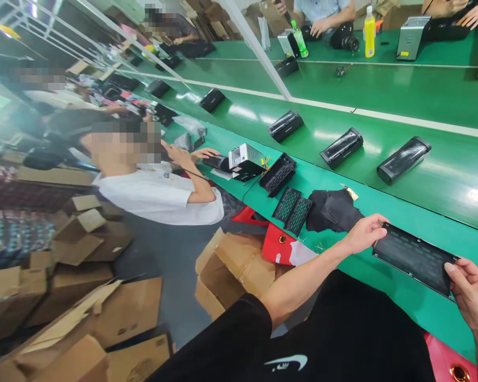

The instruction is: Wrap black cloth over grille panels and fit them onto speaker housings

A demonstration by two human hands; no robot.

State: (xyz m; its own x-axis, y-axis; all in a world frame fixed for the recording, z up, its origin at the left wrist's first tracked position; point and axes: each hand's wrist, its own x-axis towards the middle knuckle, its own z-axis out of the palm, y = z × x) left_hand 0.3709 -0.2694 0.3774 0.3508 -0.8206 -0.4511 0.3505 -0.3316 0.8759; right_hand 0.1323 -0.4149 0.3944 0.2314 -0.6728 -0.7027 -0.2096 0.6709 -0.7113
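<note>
Between my hands, over the green bench, a black rectangular grille panel point(412, 260) is held tilted, with slots faintly visible across its face. My left hand point(367, 233) pinches its left end between thumb and fingers. At the opposite end, my right hand point(468, 284) grips the edge, thumb on the face. Left of my left hand lies a crumpled pile of black sheet material point(332, 209). Beside that pile rest two black slotted grilles point(292, 209), and past them a black open housing point(278, 174).
Several black speaker-like units, one a glossy unit point(404, 159), sit on the green conveyor point(434, 114). A co-worker in a white shirt point(163, 196) works to my left near a metal-cased device point(247, 162). An open cardboard box point(233, 265) stands below the bench edge.
</note>
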